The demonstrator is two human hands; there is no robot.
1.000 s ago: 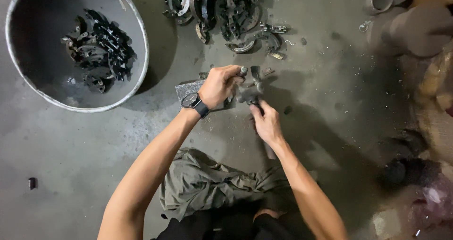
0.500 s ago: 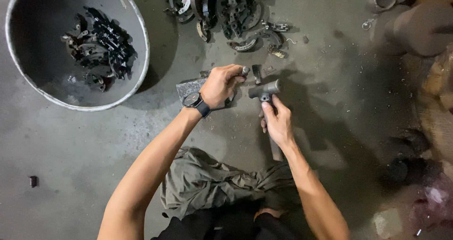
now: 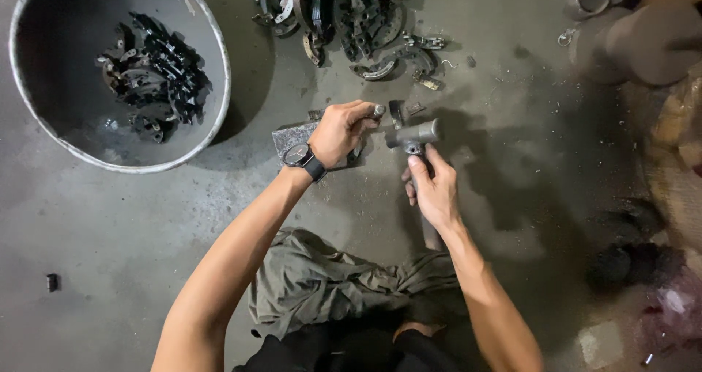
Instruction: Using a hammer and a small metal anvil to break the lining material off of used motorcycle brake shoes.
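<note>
The right hand (image 3: 433,189) is wrapped around the handle of a hammer (image 3: 414,134), thumb laid up along the shaft, fingers closed on it. The grey steel head sits level just above the fist, lifted off the floor (image 3: 512,182) and close beside the left hand. The lower end of the handle shows below the wrist.

The left hand (image 3: 340,131) is closed too, fingers curled around a short metal punch (image 3: 377,111) whose rounded end pokes out past the fingertips toward the hammer head. Under this hand lies a flat grey plate (image 3: 290,136), and the hand covers whatever small part rests on it; I cannot tell its shape. A black watch (image 3: 301,157) is on the left wrist.

Just beyond the punch, a few small metal bits (image 3: 406,109) lie loose on the floor. Farther out, at the top, is a heap of worn curved metal parts (image 3: 351,14). To the far left stands a large round metal basin (image 3: 197,134) with a smaller pile of dark parts (image 3: 153,72) in it, well apart from both hands. A rusty cylinder (image 3: 636,39) lies at the upper right. Near the person's knees, olive trousers (image 3: 314,284) bunch below the forearms.
</note>
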